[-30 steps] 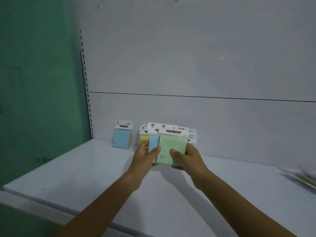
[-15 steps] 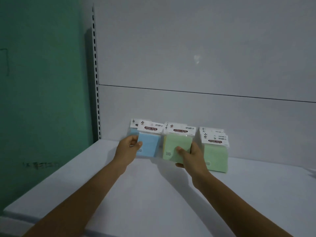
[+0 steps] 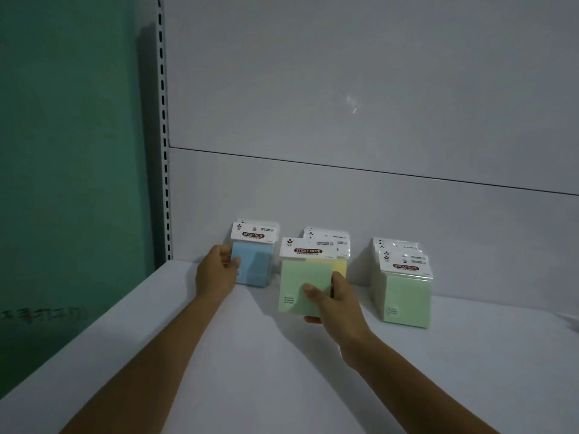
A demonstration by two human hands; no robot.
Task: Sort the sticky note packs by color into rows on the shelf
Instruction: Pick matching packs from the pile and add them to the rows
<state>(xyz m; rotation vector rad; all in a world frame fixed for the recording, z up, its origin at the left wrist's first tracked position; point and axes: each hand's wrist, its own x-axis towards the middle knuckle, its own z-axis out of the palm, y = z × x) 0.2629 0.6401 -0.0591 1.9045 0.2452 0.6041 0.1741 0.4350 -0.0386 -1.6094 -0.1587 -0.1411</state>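
Both bare forearms reach forward and a little inward over the shelf (image 3: 250,377), a smooth white board with a dull sheen. The right hand (image 3: 336,305) is nearer: its thumb lies flat across the front of a green sticky note pack (image 3: 299,283) and its fingers curl behind the pack's right edge, so it grips the pack upright, low over the shelf. The pack is a square, pale green block in clear wrap with a white card header printed "STICKY NOTE". Farther out, the left hand (image 3: 218,274) is turned side-on and pinches the left edge of a blue pack (image 3: 255,267) between thumb and curled fingers; that pack stands on the shelf with another header showing just behind it. Behind the right hand's fingers stands a yellow row (image 3: 341,267), partly hidden by the held pack. To the right of that hand, well apart from it, a green row (image 3: 407,302) of glossy wrapped packs stands one behind another. Beyond both hands rise the flat white back panel (image 3: 344,89) and a slotted metal upright (image 3: 163,120)
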